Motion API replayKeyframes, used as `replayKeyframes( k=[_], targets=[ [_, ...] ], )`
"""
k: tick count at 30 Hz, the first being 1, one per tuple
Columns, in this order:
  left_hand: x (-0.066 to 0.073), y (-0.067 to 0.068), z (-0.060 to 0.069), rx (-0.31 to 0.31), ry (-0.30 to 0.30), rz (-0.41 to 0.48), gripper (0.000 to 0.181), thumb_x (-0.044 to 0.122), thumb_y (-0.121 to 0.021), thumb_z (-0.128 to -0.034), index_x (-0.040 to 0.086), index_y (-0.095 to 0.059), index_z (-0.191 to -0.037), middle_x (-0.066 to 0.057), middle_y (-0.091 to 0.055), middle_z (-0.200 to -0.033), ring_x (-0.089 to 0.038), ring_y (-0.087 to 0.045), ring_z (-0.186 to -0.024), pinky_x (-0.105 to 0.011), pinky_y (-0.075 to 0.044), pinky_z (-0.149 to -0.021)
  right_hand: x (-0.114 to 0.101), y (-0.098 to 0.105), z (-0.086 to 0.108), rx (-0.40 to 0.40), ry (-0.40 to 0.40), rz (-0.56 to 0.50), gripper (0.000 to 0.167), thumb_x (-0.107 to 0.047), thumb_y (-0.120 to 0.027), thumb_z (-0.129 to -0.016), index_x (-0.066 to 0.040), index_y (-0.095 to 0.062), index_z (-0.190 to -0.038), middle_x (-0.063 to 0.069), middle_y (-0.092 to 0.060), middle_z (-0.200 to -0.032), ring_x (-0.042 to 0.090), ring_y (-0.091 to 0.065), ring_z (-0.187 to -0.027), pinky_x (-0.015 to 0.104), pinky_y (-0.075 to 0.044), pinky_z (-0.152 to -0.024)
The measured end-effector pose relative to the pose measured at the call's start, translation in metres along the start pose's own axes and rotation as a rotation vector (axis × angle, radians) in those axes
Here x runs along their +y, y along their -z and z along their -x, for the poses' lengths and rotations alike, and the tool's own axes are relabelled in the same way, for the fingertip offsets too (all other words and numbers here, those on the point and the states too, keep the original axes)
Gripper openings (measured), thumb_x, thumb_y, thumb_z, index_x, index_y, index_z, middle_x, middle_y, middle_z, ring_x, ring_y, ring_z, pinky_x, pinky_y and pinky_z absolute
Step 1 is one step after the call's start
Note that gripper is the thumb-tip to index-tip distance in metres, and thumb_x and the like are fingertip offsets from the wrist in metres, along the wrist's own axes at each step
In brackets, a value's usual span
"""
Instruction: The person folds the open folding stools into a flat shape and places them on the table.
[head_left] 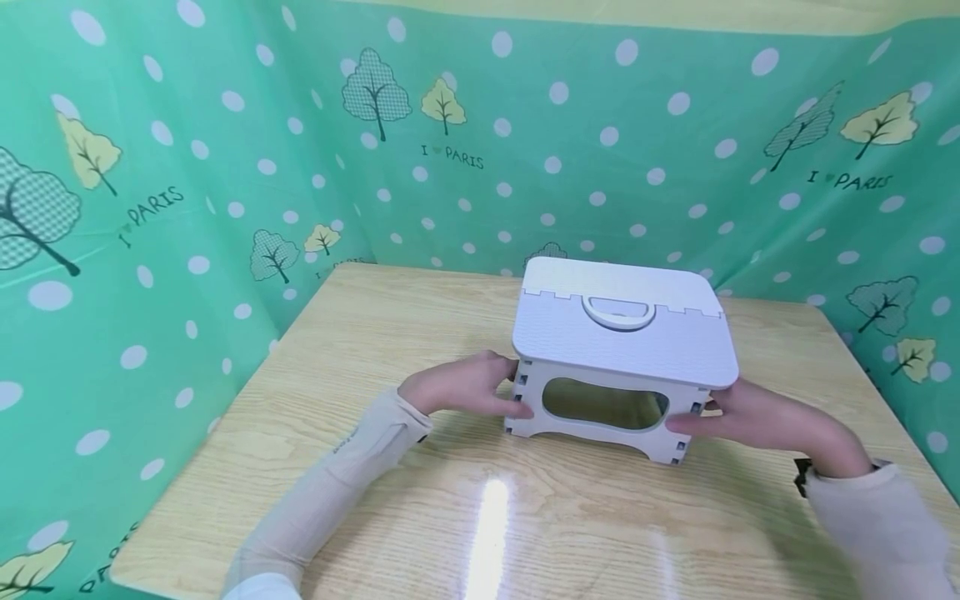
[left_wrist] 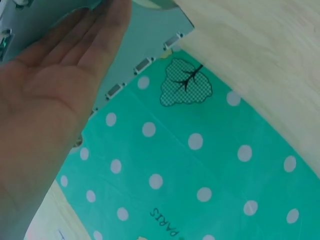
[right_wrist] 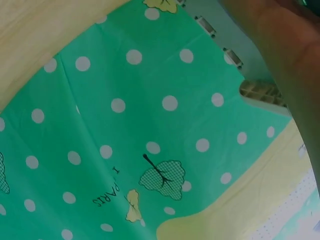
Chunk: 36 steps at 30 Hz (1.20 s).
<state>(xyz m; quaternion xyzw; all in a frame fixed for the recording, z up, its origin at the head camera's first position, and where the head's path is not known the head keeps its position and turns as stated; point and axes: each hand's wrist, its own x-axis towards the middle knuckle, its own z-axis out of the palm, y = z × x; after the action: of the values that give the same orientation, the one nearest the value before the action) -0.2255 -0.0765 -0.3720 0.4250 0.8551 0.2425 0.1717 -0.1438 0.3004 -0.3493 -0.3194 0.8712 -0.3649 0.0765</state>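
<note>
A white folding step stool (head_left: 622,333) stands unfolded on the wooden table, its flat top showing a handle (head_left: 618,312) in the middle. At its left side, my left hand (head_left: 468,385) grips the leg panel, thumb on the front face and the other fingers round the side. My right hand (head_left: 757,421) holds the opposite side the same way, its thumb across the front leg. In the left wrist view the fingers (left_wrist: 85,47) lie along the side panel, their tips hidden. The right wrist view shows only part of the right hand (right_wrist: 295,55) by the stool's edge.
The light wooden table (head_left: 390,333) spreads around the stool, with a bright light reflection near its front. A green dotted curtain (head_left: 450,200) with tree prints hangs behind and along the left and right sides.
</note>
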Motion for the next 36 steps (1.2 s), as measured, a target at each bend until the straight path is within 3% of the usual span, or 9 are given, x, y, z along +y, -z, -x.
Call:
replayKeyframes(
  k=[5, 12, 20, 28, 36],
  targets=[
    [-0.0014, -0.0045, -0.0040, 0.039, -0.018, 0.011, 0.039, 0.041, -0.074, -0.0889, 0.012, -0.065, -0.113, 0.010, -0.071, -0.095, -0.004, -0.067, -0.079, -0.019, -0.053, -0.073, 0.0029, -0.0012, -0.0038, 0.034, 0.071, 0.016, 0.097, -0.007, -0.079, -0.085, -0.015, -0.013, -0.156, 0.012, -0.024, -0.146, 0.004, -0.042, -0.111, 0.029, -0.054, -0.073],
    [-0.0014, -0.0059, -0.0059, 0.088, -0.032, 0.009, 0.045, 0.039, -0.079, -0.0854, 0.010, -0.064, -0.116, 0.006, -0.072, -0.100, -0.006, -0.068, -0.082, -0.018, -0.053, -0.076, 0.0047, -0.0022, -0.0056, 0.062, 0.059, 0.018, 0.101, -0.009, -0.082, -0.082, -0.017, -0.014, -0.157, 0.012, -0.021, -0.149, 0.007, -0.036, -0.109, 0.028, -0.050, -0.066],
    [-0.0021, -0.0079, -0.0072, 0.090, -0.039, 0.010, 0.040, 0.037, -0.080, -0.0851, 0.011, -0.065, -0.112, 0.010, -0.070, -0.090, -0.006, -0.062, -0.071, -0.018, -0.052, -0.067, 0.0073, -0.0034, -0.0086, 0.089, 0.062, 0.080, 0.105, -0.013, -0.086, -0.078, -0.018, -0.017, -0.157, 0.011, -0.022, -0.153, 0.001, -0.031, -0.122, 0.026, -0.049, -0.083],
    [-0.0015, -0.0080, -0.0078, 0.075, -0.037, 0.062, 0.040, 0.033, -0.079, -0.0862, 0.009, -0.064, -0.114, 0.007, -0.071, -0.095, -0.010, -0.068, -0.082, -0.018, -0.055, -0.071, 0.0047, -0.0034, -0.0084, 0.087, 0.056, 0.058, 0.105, -0.011, -0.086, -0.078, -0.017, -0.016, -0.156, 0.013, -0.020, -0.152, 0.005, -0.032, -0.116, 0.028, -0.050, -0.076],
    [-0.0008, -0.0075, -0.0060, 0.061, -0.038, 0.072, 0.037, 0.028, -0.078, -0.0879, 0.007, -0.063, -0.114, 0.004, -0.071, -0.096, -0.012, -0.069, -0.083, -0.020, -0.055, -0.072, 0.0060, -0.0046, -0.0085, 0.076, 0.053, 0.069, 0.107, -0.011, -0.086, -0.078, -0.017, -0.014, -0.157, 0.012, -0.020, -0.152, 0.003, -0.031, -0.119, 0.025, -0.047, -0.085]
  ],
)
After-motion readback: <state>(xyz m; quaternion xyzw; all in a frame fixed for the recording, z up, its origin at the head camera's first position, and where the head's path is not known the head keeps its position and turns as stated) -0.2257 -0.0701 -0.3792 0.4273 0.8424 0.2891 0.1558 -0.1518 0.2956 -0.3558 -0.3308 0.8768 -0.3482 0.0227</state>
